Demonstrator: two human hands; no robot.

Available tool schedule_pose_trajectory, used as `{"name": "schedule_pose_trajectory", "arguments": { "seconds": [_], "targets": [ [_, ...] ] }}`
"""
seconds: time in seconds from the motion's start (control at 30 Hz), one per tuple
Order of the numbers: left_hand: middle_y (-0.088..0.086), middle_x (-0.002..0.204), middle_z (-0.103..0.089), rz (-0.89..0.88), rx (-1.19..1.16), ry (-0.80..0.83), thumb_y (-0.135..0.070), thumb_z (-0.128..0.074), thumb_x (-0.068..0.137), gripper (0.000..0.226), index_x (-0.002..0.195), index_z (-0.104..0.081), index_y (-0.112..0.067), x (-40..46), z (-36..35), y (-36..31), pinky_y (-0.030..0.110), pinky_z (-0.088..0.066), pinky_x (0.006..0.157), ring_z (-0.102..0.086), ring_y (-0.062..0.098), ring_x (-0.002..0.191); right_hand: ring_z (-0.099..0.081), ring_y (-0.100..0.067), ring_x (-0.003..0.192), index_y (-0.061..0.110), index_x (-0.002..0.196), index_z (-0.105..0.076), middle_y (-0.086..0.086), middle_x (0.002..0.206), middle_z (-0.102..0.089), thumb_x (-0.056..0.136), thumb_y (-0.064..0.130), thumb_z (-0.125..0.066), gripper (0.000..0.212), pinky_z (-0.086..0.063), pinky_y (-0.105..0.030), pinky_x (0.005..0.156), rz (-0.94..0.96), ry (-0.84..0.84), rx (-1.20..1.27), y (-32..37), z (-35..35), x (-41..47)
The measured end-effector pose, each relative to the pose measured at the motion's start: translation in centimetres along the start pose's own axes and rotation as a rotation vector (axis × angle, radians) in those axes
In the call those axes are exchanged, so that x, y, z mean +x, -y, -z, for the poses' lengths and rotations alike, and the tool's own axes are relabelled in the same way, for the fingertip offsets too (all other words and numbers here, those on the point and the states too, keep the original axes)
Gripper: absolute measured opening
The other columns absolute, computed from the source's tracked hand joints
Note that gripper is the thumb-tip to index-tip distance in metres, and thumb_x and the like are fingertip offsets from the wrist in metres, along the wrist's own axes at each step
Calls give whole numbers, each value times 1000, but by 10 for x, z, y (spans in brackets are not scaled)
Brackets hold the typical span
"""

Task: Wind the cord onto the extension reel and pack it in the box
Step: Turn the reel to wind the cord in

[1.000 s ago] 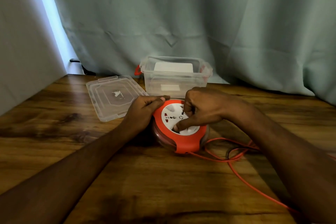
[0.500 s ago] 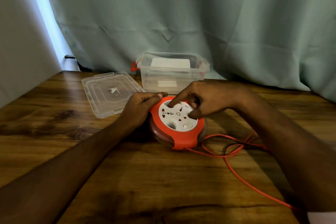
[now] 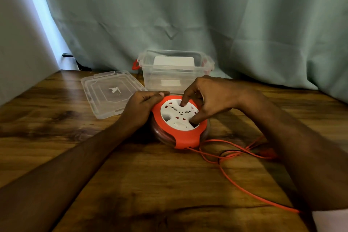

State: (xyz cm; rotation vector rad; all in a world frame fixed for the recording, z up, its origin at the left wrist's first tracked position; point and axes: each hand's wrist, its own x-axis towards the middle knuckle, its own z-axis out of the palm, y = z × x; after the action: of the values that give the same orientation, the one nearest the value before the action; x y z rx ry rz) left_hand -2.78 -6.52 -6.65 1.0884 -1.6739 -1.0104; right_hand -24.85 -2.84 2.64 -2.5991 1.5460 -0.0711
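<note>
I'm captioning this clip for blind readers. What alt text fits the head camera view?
A person's left hand grips the rim of an orange and white extension reel on a wooden table, while the right hand presses fingers into its white centre. Loose orange cord trails right; behind stand an open clear box and its lid.

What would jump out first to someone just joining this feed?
The orange-and-white extension reel at the middle of the wooden table, with the left hand gripping its rim and the right hand with fingers on its white face. Loose orange cord trails right of it. Behind stands the open clear box, its lid lying flat to the left.
</note>
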Motion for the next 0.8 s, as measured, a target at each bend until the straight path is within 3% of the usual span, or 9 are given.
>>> {"name": "schedule_pose_trajectory", "arguments": {
  "seconds": [0.13,0.2,0.33,0.4,0.53,0.63,0.73,0.8],
  "targets": [
    [-6,111,-78,-11,-1,-20,-32,-52,106,24,114,-75,-34,0,0,-1,42,-60,95,-75,13,98,-57,-3,68,24,89,-75,15,76,-62,65,70,-81,52,-41,-26,56,-30,-37,-78,5,-7,2],
    [-5,115,-77,-14,3,-23,-32,-52,106,26,117,-75,-30,0,0,-1,43,-59,97,-75,13,101,-60,-5,64,18,73,-72,9,69,-68,66,70,-80,53,-42,-28,53,-35,-47,-84,6,-11,4],
    [-3,121,-75,-28,34,-13,-31,-50,106,28,121,-74,-28,0,0,-1,38,-58,98,-73,11,104,-70,-7,65,16,64,-71,7,71,-74,73,74,-72,58,-55,-28,55,-38,-5,-106,12,-14,8],
    [-2,123,-74,-25,42,-12,-31,-49,107,29,123,-73,-26,0,-1,-2,36,-59,97,-72,10,104,-66,-8,64,20,59,-64,10,67,-67,78,72,-69,56,-47,-25,55,-40,2,-114,15,-15,9],
    [0,122,-75,-16,39,-14,-31,-50,107,30,124,-73,-23,0,-1,-3,39,-59,98,-73,14,105,-71,-7,74,23,77,-74,11,87,-72,79,75,-66,53,-59,-29,63,-57,14,-52,14,-17,11],
    [0,122,-75,-8,38,-17,-31,-50,107,29,123,-73,-23,-1,-1,-3,40,-59,98,-73,15,105,-70,-2,65,23,72,-74,14,73,-73,80,72,-69,49,-52,-24,56,-42,31,20,10,-11,9],
    [0,120,-76,-3,40,-14,-30,-50,107,30,124,-73,-22,-1,-1,-3,40,-59,98,-74,15,103,-67,1,69,28,93,-76,12,73,-72,83,43,-81,18,-51,-28,61,33,30,99,0,0,5],
    [0,118,-77,-2,42,-12,-30,-50,107,30,123,-74,-22,-1,0,-2,41,-59,98,-75,15,102,-67,-1,66,34,117,-72,16,73,-72,82,21,-84,39,-53,-24,64,62,66,137,-6,4,4]
  ]
}}
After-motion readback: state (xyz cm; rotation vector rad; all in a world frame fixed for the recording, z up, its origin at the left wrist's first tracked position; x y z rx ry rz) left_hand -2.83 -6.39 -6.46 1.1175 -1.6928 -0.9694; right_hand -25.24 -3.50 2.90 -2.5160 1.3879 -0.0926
